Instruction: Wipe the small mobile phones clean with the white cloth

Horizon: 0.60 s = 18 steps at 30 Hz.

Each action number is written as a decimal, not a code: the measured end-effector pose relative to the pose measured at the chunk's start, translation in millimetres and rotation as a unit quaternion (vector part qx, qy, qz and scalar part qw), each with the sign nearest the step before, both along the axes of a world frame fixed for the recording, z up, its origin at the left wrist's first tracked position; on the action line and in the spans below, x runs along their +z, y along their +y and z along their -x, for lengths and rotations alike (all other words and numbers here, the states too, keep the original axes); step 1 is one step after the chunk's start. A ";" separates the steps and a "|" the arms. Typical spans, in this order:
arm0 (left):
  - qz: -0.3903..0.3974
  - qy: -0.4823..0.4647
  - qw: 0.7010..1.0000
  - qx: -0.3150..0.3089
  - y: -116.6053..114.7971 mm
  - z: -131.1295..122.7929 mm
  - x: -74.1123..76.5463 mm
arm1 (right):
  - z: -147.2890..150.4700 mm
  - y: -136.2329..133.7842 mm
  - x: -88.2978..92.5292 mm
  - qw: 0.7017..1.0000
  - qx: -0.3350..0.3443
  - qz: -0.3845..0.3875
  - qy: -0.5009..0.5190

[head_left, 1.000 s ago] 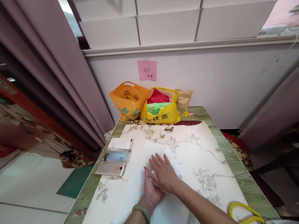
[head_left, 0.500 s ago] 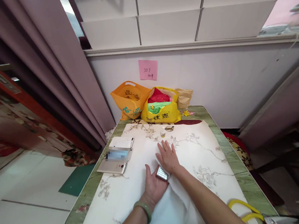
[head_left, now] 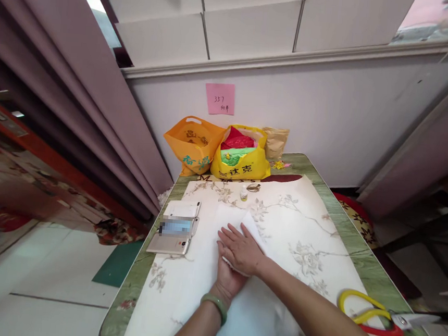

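Observation:
My left hand (head_left: 230, 279), with a green bangle at its wrist, lies palm up over the table. My right hand (head_left: 242, 248) presses flat across it, fingers stretched toward the upper left. Between the two palms is a white cloth (head_left: 255, 232), with a folded corner showing beyond my right fingers. The small dark-edged device with a bright grid, seen on my left palm before, is now hidden under the cloth and right hand. Beneath my forearms spreads a pale blue cloth (head_left: 252, 322) with a zigzag edge.
Several phones (head_left: 168, 243) lie in a row at left. Large scissors (head_left: 401, 322) rest at the right edge. Farther back are a small bottle (head_left: 244, 193), glasses (head_left: 252, 187), an orange bag (head_left: 198, 150), a yellow bag (head_left: 242, 167) and a brown pouch (head_left: 276, 143).
My right hand has slid left and down with the white cloth, over my left palm. The gridded device has gone out of sight beneath them.

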<state>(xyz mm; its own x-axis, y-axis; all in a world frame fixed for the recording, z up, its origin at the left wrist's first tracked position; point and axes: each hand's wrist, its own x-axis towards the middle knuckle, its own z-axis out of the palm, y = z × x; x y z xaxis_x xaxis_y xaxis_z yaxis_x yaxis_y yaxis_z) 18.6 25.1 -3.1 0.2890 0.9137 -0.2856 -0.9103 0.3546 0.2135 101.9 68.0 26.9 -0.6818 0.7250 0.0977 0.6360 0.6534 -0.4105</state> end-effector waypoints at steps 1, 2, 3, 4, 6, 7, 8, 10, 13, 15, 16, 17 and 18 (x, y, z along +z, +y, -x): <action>-0.002 0.001 1.000 0.001 1.4 -1.3 1.3 | 1.1 7.8 -0.4 1.000 -0.009 0.004 -0.004; -0.005 0.002 1.000 0.005 2.7 -2.6 2.5 | 1.4 16.4 -1.5 1.000 -0.020 0.009 -0.009; -0.006 0.004 1.000 0.010 3.9 -3.9 3.8 | 0.9 25.1 -2.9 0.999 -0.032 0.013 -0.016; -0.004 0.006 1.000 0.012 4.7 -4.9 5.2 | -0.4 33.4 -4.6 0.999 -0.045 0.018 -0.022; 0.006 0.012 1.000 0.005 4.8 -6.2 8.0 | -5.5 46.4 -8.6 0.996 -0.078 0.023 -0.028; 0.011 0.015 1.000 -0.001 4.3 -6.3 9.3 | -9.2 50.2 -10.7 0.995 -0.096 0.022 -0.028; 0.015 0.017 1.000 -0.007 3.5 -6.1 10.2 | -13.3 51.5 -12.9 0.993 -0.115 0.017 -0.026; 0.018 0.016 1.000 -0.015 1.9 -4.6 10.3 | -21.9 46.4 -17.1 0.989 -0.149 -0.001 -0.017; 0.024 0.006 1.000 -0.016 0.6 -1.2 5.0 | -30.7 21.7 -19.6 0.987 -0.157 -0.028 -0.007; 0.040 0.007 0.999 -0.021 0.2 0.5 -0.8 | -30.8 0.1 -16.3 0.993 -0.118 -0.030 0.001; 0.047 0.011 0.999 -0.017 -0.1 0.9 -3.6 | -28.8 -9.8 -13.0 0.996 -0.088 -0.028 0.008; 0.058 0.020 0.998 0.000 -0.3 0.9 -5.8 | -25.6 -17.9 -8.9 0.998 -0.049 -0.023 0.015; 0.071 0.032 0.997 0.029 -0.6 0.6 -7.1 | -21.6 -23.7 -4.3 1.000 -0.014 -0.017 0.020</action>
<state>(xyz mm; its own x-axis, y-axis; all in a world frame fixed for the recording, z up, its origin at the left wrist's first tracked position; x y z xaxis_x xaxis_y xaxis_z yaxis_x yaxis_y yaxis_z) 18.0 24.5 -10.2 0.2149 0.8775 -0.4288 -0.9161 0.3333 0.2228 123.4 44.3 22.5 -0.6568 0.7389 0.1502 0.6372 0.6504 -0.4135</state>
